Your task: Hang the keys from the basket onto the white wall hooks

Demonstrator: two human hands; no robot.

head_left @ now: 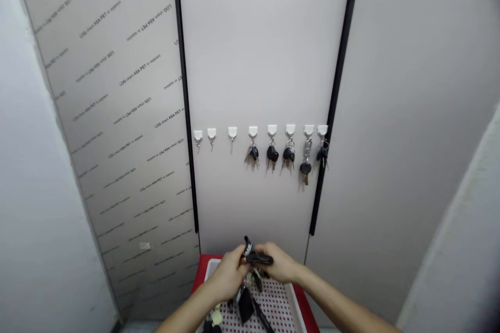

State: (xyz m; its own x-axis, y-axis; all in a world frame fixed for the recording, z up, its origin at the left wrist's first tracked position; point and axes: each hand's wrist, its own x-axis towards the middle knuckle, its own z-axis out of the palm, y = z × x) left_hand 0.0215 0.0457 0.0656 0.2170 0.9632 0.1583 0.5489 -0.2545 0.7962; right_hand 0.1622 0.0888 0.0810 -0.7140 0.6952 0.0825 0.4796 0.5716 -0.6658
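Over a white perforated tray [299, 317], my left hand [229, 274] and my right hand [282, 264] come close together. Both are closed around a black strap [247, 247] with white lettering, the left at its left side and the right at its other side. Keys [257, 280] show just beneath my fingers; whether they are attached to the strap I cannot tell. Lower down, a flat black piece [246, 305] and a dark strap [262, 316] show above or in the tray. My palms and some fingertips are hidden.
A row of white hooks [253, 131] runs across the pale cabinet door [265, 62]. Key bunches [272, 153] hang from the middle and right hooks. Black vertical handles [184, 78] flank the door. A red surface [203, 265] lies under the tray, with yellowish tags [216, 316] at its left.
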